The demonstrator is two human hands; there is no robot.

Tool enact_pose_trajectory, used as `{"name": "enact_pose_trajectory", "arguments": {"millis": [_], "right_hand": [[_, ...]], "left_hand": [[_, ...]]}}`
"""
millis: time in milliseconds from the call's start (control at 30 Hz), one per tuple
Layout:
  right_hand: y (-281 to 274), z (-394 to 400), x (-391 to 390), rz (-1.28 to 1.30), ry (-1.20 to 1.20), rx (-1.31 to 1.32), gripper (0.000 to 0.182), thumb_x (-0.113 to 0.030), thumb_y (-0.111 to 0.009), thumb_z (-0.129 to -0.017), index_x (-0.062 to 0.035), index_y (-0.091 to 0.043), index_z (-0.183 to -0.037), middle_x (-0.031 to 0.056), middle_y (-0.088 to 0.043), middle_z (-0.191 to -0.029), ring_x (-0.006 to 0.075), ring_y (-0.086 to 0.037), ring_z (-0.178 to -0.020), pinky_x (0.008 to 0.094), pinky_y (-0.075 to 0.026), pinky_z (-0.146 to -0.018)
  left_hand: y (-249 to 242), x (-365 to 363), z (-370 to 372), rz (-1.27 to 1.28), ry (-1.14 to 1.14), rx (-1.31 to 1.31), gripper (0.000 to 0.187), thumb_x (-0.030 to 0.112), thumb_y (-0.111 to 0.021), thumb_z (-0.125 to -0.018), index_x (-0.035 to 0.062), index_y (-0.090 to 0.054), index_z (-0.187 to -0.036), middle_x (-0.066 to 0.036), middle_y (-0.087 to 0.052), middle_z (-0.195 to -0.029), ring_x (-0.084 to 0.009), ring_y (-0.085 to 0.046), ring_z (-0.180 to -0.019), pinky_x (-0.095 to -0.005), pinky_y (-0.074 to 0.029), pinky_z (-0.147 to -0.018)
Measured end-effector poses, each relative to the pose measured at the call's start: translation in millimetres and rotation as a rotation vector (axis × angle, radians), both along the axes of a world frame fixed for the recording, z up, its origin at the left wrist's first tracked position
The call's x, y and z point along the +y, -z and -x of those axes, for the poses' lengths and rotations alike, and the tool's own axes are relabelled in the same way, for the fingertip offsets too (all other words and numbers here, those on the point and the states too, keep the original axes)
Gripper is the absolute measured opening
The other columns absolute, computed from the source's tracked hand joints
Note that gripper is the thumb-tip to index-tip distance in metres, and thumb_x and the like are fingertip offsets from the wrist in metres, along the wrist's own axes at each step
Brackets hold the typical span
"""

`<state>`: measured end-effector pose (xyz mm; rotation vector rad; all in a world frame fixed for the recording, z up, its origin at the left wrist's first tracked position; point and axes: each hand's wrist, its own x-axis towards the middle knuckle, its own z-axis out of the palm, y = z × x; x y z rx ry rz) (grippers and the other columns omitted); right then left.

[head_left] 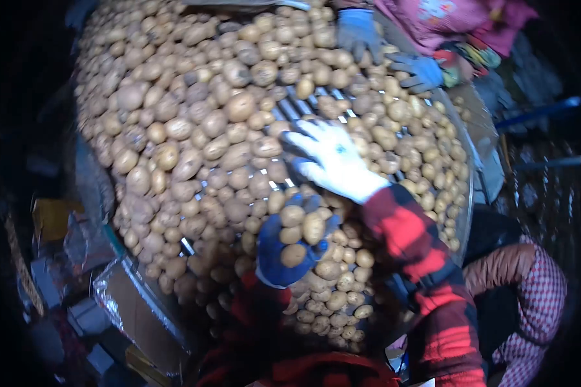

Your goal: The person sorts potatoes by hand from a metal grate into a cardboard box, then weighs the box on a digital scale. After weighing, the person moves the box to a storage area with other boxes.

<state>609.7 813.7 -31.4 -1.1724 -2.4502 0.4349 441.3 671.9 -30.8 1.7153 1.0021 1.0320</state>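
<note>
Sorting desk (469,209) seen from above, its top heaped with potatoes (168,155) from the far edge to the near edge. The heap parts near the middle, showing dark slats (292,108) with bright glints; smaller gaps lie toward the left edge and near the right edge. The right hand (332,158), in a white glove, is open and palm down, its fingers spread over potatoes beside the slats. The left hand (279,255), in a blue glove, is turned up nearer the near edge and cradles several potatoes (294,233). At the far right corner, a co-worker's two blue-gloved hands (358,33) (421,72) reach onto the heap, beside pink cloth (455,19). Beyond the right edge are a checked sleeve (545,290) of another person and a blue bar (539,111). Beyond the left edge stand an open cardboard box (139,309), partly lined with shiny film, and a yellow carton (53,222). The room's outer parts are dark, and their detail cannot be told.
</note>
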Motion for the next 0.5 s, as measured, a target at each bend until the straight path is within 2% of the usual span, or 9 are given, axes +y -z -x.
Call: {"name": "enact_pose_trajectory", "arguments": {"millis": [67, 100, 200, 233, 333, 367, 400, 467, 500], "right_hand": [[26, 2, -11, -0.144, 0.017, -0.228, 0.049, -0.035, -0.065, -0.088, -0.0169, -0.062, -0.133, 0.0159, -0.052, -0.145, 0.042, -0.043, -0.138, 0.0581, -0.032, -0.113], [26, 7, -19, -0.09, 0.048, -0.212, 0.049, -0.035, -0.067, -0.087, -0.017, -0.062, -0.132, 0.0155, -0.05, -0.145, 0.0431, -0.042, -0.138, 0.0583, -0.031, -0.114], [25, 1, -47, -0.138, 0.094, -0.123, 0.044, -0.032, -0.067, -0.087, -0.0165, -0.064, -0.128, 0.0134, -0.053, -0.141, 0.0404, -0.043, -0.138, 0.0589, -0.027, -0.118], [21, -5, -55, -0.129, 0.086, -0.134, 0.042, -0.031, -0.066, -0.088, -0.0171, -0.064, -0.127, 0.0111, -0.054, -0.139, 0.0382, -0.044, -0.137, 0.0591, -0.026, -0.119], [17, -10, -78, -0.125, 0.098, -0.126, 0.043, -0.028, -0.067, -0.084, -0.0169, -0.064, -0.125, 0.0092, -0.058, -0.134, 0.0348, -0.046, -0.134, 0.0595, -0.026, -0.119], [15, -11, -87, -0.106, 0.099, -0.059, 0.045, -0.025, -0.067, -0.081, -0.0158, -0.065, -0.125, 0.01, -0.059, -0.133, 0.0348, -0.048, -0.132, 0.0597, -0.027, -0.118], [16, -9, -98, -0.132, 0.209, 0.095, 0.047, -0.021, -0.066, -0.08, -0.0139, -0.063, -0.126, 0.0121, -0.058, -0.133, 0.0358, -0.05, -0.128, 0.0596, -0.03, -0.117], [-18, -10, -134, -0.133, 0.492, 0.144, 0.048, -0.019, -0.065, -0.08, -0.0121, -0.062, -0.127, 0.0146, -0.057, -0.134, 0.0375, -0.051, -0.126, 0.0598, -0.032, -0.114], [-23, -16, -155, -0.172, 0.54, 0.231, 0.05, -0.02, -0.066, -0.08, -0.0106, -0.061, -0.129, 0.0156, -0.056, -0.138, 0.0387, -0.051, -0.126, 0.0594, -0.033, -0.113]], "left_hand": [[-3, -4, 0, -0.357, -0.078, 0.663, 0.045, 0.017, -0.066, -0.09, 0.0219, -0.068, -0.135, -0.005, -0.062, -0.142, -0.0257, -0.058, -0.129, -0.041, -0.046, -0.092], [3, -8, -4, -0.499, -0.181, 0.786, 0.041, 0.014, -0.066, -0.091, 0.0205, -0.069, -0.131, -0.009, -0.062, -0.142, -0.0282, -0.056, -0.132, -0.0416, -0.046, -0.093], [26, -13, -1, -0.694, -0.214, 0.749, 0.041, 0.002, -0.06, -0.094, 0.0167, -0.062, -0.132, -0.021, -0.052, -0.149, -0.0341, -0.046, -0.142, -0.0435, -0.045, -0.098], [26, -19, -6, -0.338, -0.252, 0.326, 0.043, 0.017, -0.063, -0.093, 0.0134, -0.06, -0.136, -0.011, -0.052, -0.15, -0.0289, -0.051, -0.137, -0.0412, -0.043, -0.102], [48, -25, 5, 0.0, -0.178, 0.02, 0.065, 0.035, -0.065, -0.094, 0.0076, -0.044, -0.149, -0.001, -0.046, -0.155, -0.0245, -0.051, -0.135, -0.0382, -0.035, -0.113], [43, -25, 8, -0.019, -0.262, 0.377, 0.067, 0.033, -0.066, -0.094, 0.0053, -0.041, -0.149, -0.004, -0.048, -0.153, -0.0248, -0.05, -0.135, -0.0384, -0.036, -0.114], [39, -24, 6, -0.109, -0.251, 0.697, 0.062, 0.033, -0.058, -0.097, 0.0122, -0.039, -0.152, -0.002, -0.043, -0.157, -0.024, -0.045, -0.14, -0.0421, -0.031, -0.116], [29, -22, 2, -0.372, -0.229, 1.349, 0.055, 0.031, -0.041, -0.104, 0.0259, -0.035, -0.158, 0.001, -0.034, -0.165, -0.0223, -0.033, -0.151, -0.0497, -0.022, -0.121], [39, -21, 6, -0.38, -0.258, 1.112, 0.055, 0.031, -0.041, -0.104, 0.0261, -0.035, -0.158, 0.0, -0.034, -0.166, -0.0223, -0.032, -0.151, -0.0498, -0.021, -0.121]]}}
